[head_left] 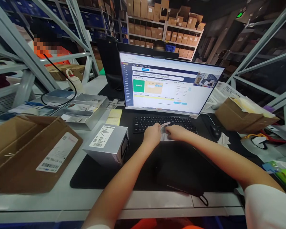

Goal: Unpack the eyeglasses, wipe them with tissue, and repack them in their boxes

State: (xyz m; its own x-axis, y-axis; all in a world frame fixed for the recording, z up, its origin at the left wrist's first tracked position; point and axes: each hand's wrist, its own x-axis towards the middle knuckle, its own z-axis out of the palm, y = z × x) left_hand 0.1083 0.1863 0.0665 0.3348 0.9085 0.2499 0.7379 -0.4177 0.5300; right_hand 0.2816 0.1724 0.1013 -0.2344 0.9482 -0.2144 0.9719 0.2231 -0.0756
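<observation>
Grasping from both sides, the left hand (152, 134) and the right hand (177, 132) are holding, at the centre of the frame, below the lit monitor (162, 87) and in front of the keyboard (142, 123), a small pale piece (164, 137); for neat handling, the left fingers should probably be steadying it flat while the right ones are working gently, without creasing it; it is looking thin and whitish, its details too small to read; smallest, a narrow strip (166, 124) is curving above it.
</observation>
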